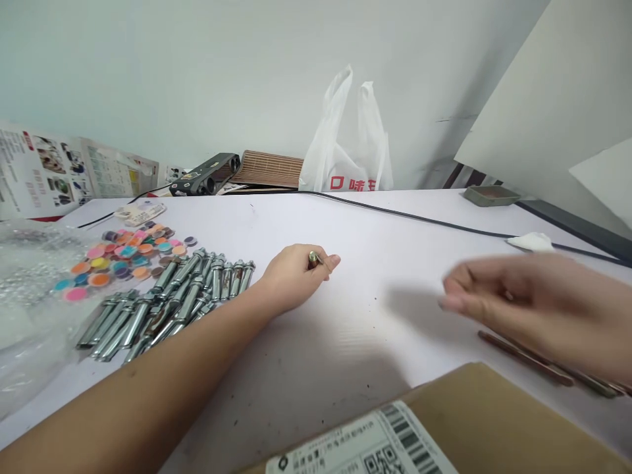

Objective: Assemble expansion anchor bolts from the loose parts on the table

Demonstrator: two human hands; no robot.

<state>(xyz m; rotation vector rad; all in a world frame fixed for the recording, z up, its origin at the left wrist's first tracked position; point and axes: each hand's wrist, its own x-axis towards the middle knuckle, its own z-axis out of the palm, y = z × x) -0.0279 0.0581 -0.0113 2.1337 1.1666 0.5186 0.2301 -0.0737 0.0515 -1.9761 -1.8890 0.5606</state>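
Note:
My left hand is closed over the middle of the white table, its fingers wrapped round a bolt. Only the bolt's brassy end shows; the rest is hidden in the grip. Left of that hand lies a heap of silver expansion bolts, some with rusty patches. My right hand hovers at the right, smeared by motion, with its fingers curled. Whether it holds anything cannot be made out. Below it, slim reddish-brown metal rods lie on the table, partly covered by the hand.
Coloured discs and a clear plastic bag lie at the left. A labelled cardboard box takes up the near edge. A black cable crosses the back, near a white carrier bag, a black device and a small tray.

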